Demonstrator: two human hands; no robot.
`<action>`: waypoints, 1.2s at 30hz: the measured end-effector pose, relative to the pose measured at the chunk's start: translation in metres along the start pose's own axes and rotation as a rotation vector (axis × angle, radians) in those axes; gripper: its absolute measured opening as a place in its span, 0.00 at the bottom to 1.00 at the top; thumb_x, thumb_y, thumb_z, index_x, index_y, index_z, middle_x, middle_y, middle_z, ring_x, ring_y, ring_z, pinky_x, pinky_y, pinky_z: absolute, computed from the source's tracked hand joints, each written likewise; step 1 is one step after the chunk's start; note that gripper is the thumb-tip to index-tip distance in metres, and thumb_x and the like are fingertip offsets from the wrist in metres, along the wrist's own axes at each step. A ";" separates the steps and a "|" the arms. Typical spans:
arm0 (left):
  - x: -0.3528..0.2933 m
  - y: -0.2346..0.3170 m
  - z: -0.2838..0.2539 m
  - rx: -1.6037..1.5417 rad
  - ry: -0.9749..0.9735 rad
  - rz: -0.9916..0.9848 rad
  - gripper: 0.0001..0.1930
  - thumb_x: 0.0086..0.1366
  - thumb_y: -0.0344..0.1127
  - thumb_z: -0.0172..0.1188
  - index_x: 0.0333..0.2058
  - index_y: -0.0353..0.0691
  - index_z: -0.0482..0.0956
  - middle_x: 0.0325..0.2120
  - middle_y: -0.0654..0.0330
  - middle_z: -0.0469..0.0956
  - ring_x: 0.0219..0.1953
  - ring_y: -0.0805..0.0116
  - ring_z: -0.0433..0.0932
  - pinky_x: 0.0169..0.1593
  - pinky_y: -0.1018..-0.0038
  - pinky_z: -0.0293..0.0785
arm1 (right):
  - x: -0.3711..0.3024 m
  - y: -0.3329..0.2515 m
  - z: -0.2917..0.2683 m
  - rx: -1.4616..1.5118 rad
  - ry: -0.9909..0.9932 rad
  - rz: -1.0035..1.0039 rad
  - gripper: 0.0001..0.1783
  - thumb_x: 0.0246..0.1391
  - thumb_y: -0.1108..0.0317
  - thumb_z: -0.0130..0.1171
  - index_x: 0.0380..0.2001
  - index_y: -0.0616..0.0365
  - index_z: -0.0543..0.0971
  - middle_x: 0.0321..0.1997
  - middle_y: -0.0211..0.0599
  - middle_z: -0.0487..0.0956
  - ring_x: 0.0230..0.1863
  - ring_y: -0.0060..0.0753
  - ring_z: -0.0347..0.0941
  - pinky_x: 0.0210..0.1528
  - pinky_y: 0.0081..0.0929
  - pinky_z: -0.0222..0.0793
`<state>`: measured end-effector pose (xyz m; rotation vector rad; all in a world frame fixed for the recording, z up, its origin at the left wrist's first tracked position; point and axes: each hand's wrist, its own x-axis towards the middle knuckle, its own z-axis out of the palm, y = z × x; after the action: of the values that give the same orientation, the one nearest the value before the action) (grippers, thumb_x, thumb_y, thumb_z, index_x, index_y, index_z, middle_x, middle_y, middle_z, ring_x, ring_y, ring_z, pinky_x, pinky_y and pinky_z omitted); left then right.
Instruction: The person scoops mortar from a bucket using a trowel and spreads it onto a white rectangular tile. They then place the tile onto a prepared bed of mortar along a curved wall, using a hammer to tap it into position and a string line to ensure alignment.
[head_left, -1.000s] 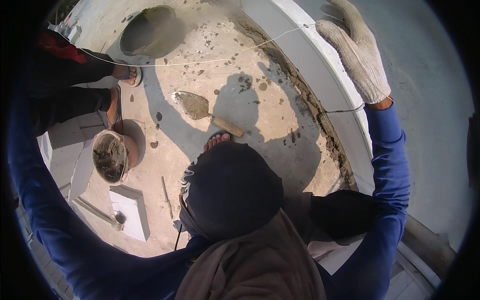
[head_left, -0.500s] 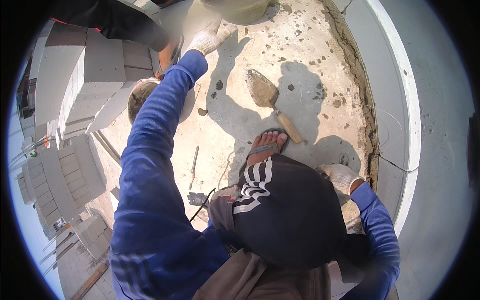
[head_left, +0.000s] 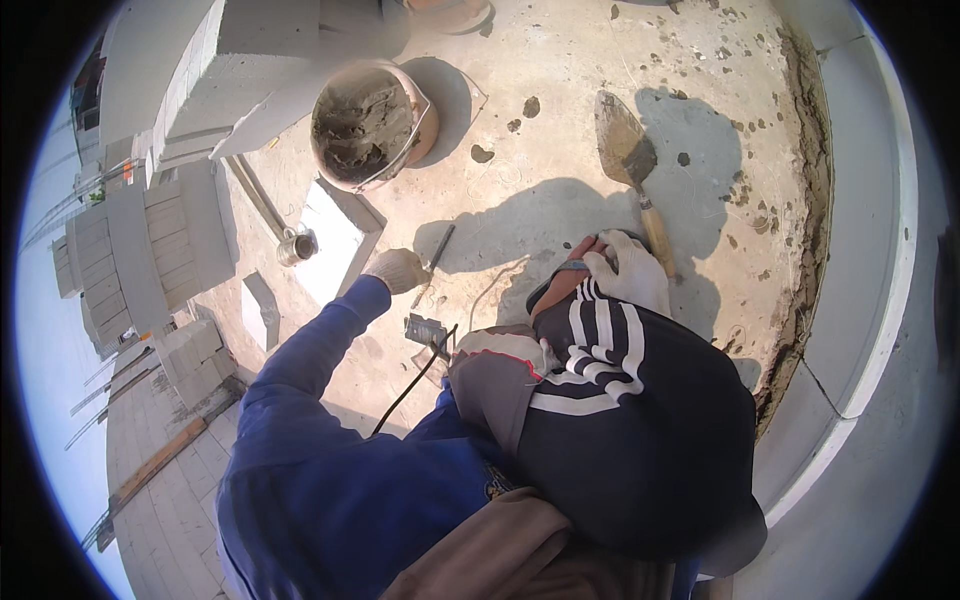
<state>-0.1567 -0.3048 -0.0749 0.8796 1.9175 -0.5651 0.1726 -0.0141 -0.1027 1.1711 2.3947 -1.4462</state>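
My left hand (head_left: 395,270), in a pale knit glove, is down by a thin rod (head_left: 445,243) on the concrete. Its fingers are bunched together at the rod's middle. My right hand (head_left: 636,276), gloved too, rests over my sandaled foot (head_left: 568,268) at the striped trouser leg, its fingers a little apart and nothing seen in it. Just past that hand lies a trowel (head_left: 627,145) with a mortar-smeared blade and a wooden handle. Below the rod sits a grey metal device (head_left: 427,328) with a black cord.
A bucket (head_left: 416,128) of mortar stands beyond my left hand, with pale block stacks (head_left: 248,62) behind it. Nearer are a white block (head_left: 334,240) and a metal tube (head_left: 294,248). Along the right runs a low block wall (head_left: 862,210) with mortar at its foot.
My left hand has drawn back from the far side to the rod. My right hand has moved from beside my knee to my foot. The view has shifted left, and another person's leg is out of sight.
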 end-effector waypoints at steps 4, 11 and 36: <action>-0.036 -0.037 0.089 -0.115 -0.043 -0.113 0.27 0.61 0.56 0.67 0.46 0.37 0.89 0.44 0.42 0.88 0.49 0.41 0.86 0.55 0.53 0.81 | -0.021 0.020 -0.008 0.056 -0.099 0.089 0.27 0.64 0.51 0.67 0.61 0.54 0.82 0.47 0.52 0.88 0.50 0.55 0.86 0.55 0.45 0.80; -0.042 0.013 0.114 -0.106 -0.063 0.090 0.21 0.65 0.55 0.65 0.42 0.42 0.91 0.38 0.45 0.88 0.44 0.43 0.87 0.51 0.53 0.82 | -0.068 -0.003 -0.123 0.178 0.146 0.250 0.25 0.64 0.59 0.68 0.60 0.60 0.82 0.48 0.50 0.87 0.48 0.44 0.86 0.53 0.38 0.80; -0.156 0.580 -0.239 0.330 -0.079 0.875 0.25 0.83 0.49 0.55 0.65 0.36 0.81 0.37 0.67 0.81 0.37 0.77 0.78 0.41 0.77 0.73 | -0.330 -0.063 0.481 1.504 0.659 1.781 0.38 0.62 0.35 0.60 0.63 0.54 0.79 0.57 0.58 0.85 0.59 0.66 0.82 0.61 0.53 0.78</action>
<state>0.2071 0.1765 0.1586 1.7363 1.1957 -0.3615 0.2260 -0.5948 -0.1686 2.7490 -0.8298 -1.6216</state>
